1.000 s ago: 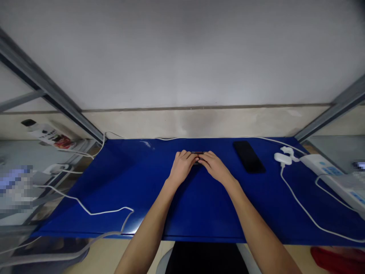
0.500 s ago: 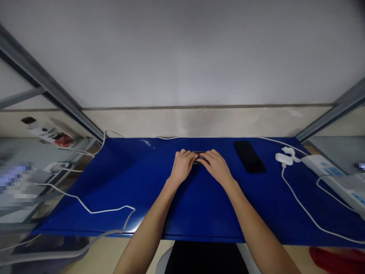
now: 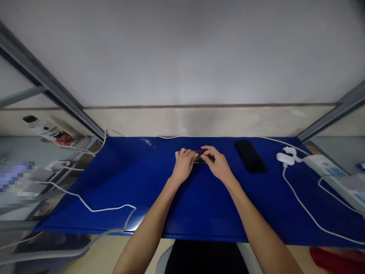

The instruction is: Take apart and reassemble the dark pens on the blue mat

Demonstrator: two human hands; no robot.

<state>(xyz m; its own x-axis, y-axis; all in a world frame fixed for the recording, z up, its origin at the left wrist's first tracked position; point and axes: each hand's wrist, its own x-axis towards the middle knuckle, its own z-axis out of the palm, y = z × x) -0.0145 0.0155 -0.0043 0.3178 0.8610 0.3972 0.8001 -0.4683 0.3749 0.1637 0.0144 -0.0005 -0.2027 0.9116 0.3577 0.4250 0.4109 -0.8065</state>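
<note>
Near the far middle of the blue table, a small bundle of slim, dark pen-like sticks [image 3: 199, 160] lies crosswise between my hands, one of them reddish. My left hand [image 3: 183, 164] is closed over its left end, with the thumb along the near side. At the other end, my right hand [image 3: 218, 164] has its thumb and fingers curled around the sticks, the index finger arched above them. Both ends of the bundle are covered by my fingers, so its full length and exact kind are hidden.
A black phone [image 3: 251, 156] lies right of my hands. Farther right are a white charger [image 3: 285, 158] with its cable and a white power strip [image 3: 327, 167]. White cable [image 3: 108, 209] crosses the left side. A bottle [image 3: 53, 132] stands beyond the table's left edge.
My right hand's fingers have lifted and spread from the sticks, uncovering more of them between the hands. My left hand stays in place.
</note>
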